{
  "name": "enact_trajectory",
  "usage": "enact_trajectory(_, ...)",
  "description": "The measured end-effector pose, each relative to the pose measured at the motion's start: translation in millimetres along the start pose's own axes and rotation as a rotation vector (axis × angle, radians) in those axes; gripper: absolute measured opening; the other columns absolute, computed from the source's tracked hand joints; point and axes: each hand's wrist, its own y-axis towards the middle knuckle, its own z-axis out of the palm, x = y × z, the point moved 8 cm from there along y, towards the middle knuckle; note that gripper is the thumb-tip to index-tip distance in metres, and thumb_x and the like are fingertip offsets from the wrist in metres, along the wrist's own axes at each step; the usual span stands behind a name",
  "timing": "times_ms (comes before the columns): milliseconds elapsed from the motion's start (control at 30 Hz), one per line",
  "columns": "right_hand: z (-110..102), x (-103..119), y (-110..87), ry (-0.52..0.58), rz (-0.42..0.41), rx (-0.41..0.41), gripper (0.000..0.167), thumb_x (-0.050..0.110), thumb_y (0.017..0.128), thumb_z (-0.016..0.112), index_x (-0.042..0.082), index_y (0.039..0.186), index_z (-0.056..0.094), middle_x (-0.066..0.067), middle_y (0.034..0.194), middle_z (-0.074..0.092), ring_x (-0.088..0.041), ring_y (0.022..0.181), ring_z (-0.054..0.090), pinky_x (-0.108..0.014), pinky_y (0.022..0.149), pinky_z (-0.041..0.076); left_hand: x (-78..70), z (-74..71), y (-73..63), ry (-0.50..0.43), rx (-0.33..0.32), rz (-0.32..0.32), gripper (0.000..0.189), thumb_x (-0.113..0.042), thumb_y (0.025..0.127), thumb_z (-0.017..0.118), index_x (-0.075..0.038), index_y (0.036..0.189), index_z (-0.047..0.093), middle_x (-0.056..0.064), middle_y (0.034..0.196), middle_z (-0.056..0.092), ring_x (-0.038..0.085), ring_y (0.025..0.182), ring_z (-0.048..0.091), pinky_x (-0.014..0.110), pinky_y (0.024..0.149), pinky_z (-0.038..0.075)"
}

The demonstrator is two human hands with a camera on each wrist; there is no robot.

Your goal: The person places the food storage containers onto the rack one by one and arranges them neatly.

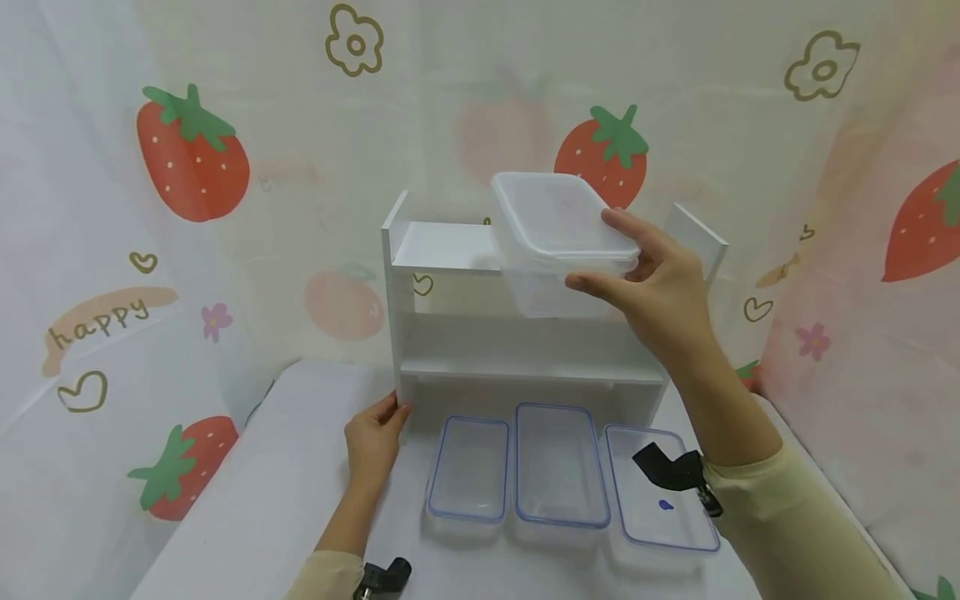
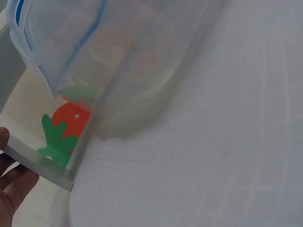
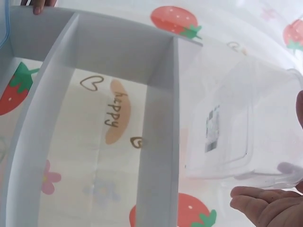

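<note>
Right hand [image 1: 663, 287] gripped clear container [image 1: 555, 221], upper center, overlapping white shelf [image 1: 525, 348].
Container lay left of that grip; left hand [image 1: 373, 437], lower left of center, pinched shelf's side.

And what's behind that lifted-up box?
Behind the box, a white shelf and a printed strawberry partly show in the head view; the parts it covers are unclear.

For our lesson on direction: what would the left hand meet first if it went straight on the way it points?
The left hand would likely meet the white shelf's left side panel, whose edge it grips; depth beyond that is unclear.
</note>
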Motion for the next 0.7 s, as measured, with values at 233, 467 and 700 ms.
enact_trajectory(233,13,4,9.1,-0.018,0.030,0.012,0.085,0.036,0.072,0.095,0.022,0.147,0.057,0.000,0.134,0.062,-0.020,0.089,0.066,-0.017,0.072,0.056,-0.5,-1.2,-0.2,0.001,-0.007,0.001,0.035,-0.019,0.091,0.080,-0.004,0.121,0.072,0.014,0.115,0.075,0.027,0.100,0.076,0.036,0.083,0.063)
enact_trajectory(467,28,7,19.3,-0.038,0.058,0.004,0.088,0.044,0.070,0.095,0.024,0.147,0.057,-0.003,0.119,0.066,-0.024,0.086,0.061,-0.023,0.067,0.051,0.3,-0.9,0.0,0.007,-0.010,-0.001,0.034,-0.019,0.092,0.079,-0.004,0.122,0.073,0.014,0.115,0.075,0.027,0.100,0.076,0.035,0.082,0.063)
enact_trajectory(700,42,5,27.4,-0.033,0.098,0.002,0.093,0.049,0.068,0.095,0.025,0.148,0.056,-0.007,0.109,0.065,-0.022,0.091,0.059,-0.024,0.070,0.053,-1.7,0.2,-0.1,-0.003,-0.022,0.014,0.033,-0.015,0.091,0.080,-0.003,0.121,0.073,0.015,0.114,0.075,0.029,0.099,0.076,0.030,0.080,0.064)
